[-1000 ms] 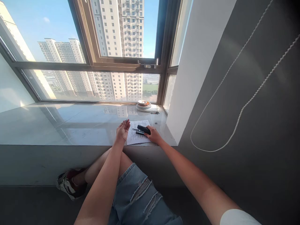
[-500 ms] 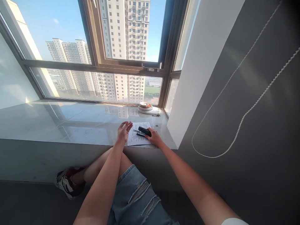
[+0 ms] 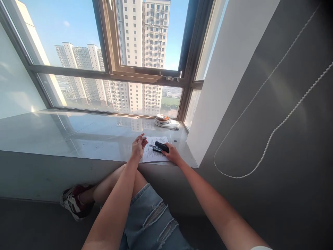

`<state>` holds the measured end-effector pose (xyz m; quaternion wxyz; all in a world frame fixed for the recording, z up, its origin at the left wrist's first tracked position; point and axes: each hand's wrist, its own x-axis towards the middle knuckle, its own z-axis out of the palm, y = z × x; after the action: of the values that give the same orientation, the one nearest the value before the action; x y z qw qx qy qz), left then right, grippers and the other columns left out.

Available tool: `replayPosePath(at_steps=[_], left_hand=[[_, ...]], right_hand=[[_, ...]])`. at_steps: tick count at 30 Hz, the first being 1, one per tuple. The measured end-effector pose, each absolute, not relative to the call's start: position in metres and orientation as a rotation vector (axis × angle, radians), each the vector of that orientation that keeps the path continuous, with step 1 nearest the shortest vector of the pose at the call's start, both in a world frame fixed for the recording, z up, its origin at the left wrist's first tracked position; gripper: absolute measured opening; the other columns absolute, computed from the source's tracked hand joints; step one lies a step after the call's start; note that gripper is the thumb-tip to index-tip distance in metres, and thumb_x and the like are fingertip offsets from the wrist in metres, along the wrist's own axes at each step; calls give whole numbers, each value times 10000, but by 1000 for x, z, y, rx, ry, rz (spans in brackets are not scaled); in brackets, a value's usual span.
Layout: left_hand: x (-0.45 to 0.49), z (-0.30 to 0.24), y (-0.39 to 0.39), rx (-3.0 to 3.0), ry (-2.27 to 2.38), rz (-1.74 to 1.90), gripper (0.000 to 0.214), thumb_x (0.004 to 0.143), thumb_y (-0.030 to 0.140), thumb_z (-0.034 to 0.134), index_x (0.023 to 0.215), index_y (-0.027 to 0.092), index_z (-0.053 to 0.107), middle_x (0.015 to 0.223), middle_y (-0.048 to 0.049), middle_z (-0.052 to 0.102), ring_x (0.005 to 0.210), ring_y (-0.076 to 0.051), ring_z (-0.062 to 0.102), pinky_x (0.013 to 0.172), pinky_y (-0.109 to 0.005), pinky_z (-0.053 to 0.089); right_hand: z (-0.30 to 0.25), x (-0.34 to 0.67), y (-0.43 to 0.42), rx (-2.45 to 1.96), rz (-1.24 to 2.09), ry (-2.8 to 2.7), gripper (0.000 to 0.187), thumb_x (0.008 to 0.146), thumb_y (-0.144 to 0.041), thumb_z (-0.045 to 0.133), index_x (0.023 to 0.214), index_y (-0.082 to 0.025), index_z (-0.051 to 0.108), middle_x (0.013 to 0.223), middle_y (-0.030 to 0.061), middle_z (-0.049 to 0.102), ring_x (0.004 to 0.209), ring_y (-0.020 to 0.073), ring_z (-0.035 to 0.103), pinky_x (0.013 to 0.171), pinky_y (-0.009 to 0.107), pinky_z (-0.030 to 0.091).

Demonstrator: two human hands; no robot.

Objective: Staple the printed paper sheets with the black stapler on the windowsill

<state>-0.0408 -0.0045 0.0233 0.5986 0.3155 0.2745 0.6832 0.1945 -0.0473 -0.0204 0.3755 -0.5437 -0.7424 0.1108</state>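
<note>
L hand point(image 3: 137, 148) fingers drawn in since prev. frame, apparently pinching small item point(image 3: 144, 138), too tiny to ID. R hand point(image 3: 172, 152) grips rear of opened stapler point(image 3: 161, 146), just below frame ctr., over printed sheet point(image 3: 152, 158); long axis approx. L–R, open end facing L hand, just beside it

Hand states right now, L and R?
Left hand: fingers curled, apparently pinching something too small to identify.
Right hand: closed on the black stapler, over the printed paper.
</note>
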Motion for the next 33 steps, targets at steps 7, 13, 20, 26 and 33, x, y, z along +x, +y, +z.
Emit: replayPosePath(at_steps=[7, 13, 20, 26, 33], left_hand=[[-34, 18, -5, 1161, 752, 1514, 321, 946, 347, 653, 1199, 163, 722, 930, -53, 666, 756, -122, 689, 720, -315, 649], [-33, 18, -11, 1734, 1026, 1500, 468, 946, 397, 620, 1365, 189, 594, 904, -48, 682, 711, -160, 669, 571, -273, 573], [-38, 23, -24, 2073, 1472, 1395, 184, 962, 353, 657, 1095, 231, 694, 952, -46, 772, 876, -216, 724, 722, -286, 507], [-36, 21, -19, 2217, 1497, 1282, 244, 980, 304, 628, 1192, 298, 747, 1044, -36, 781, 950, -228, 717, 764, -293, 498], [-35, 17, -8, 2419, 1491, 1098, 190, 920, 221, 695, 1079, 258, 792, 1058, -70, 771, 1099, -286, 646, 997, -416, 440]], right_hand=[[-19, 194, -47, -1384, 266, -1901, 353, 871, -332, 684, 1199, -231, 603, 1114, 77, 673, 1053, 257, 605, 956, 389, 470], [-17, 193, -50, -1388, 277, -1892, 361, 866, -318, 691, 1207, -230, 610, 1130, 84, 679, 1046, 254, 611, 950, 389, 479], [-17, 193, -50, -1412, 292, -1904, 383, 879, -342, 689, 1234, -227, 603, 1151, 101, 672, 1060, 268, 616, 925, 388, 488], [-14, 192, -52, -1408, 283, -1895, 355, 879, -331, 686, 1210, -227, 614, 1140, 94, 676, 1061, 271, 620, 938, 390, 482], [-13, 191, -52, -1411, 277, -1899, 343, 866, -311, 693, 1189, -228, 611, 1132, 80, 682, 1059, 264, 620, 946, 385, 470]])
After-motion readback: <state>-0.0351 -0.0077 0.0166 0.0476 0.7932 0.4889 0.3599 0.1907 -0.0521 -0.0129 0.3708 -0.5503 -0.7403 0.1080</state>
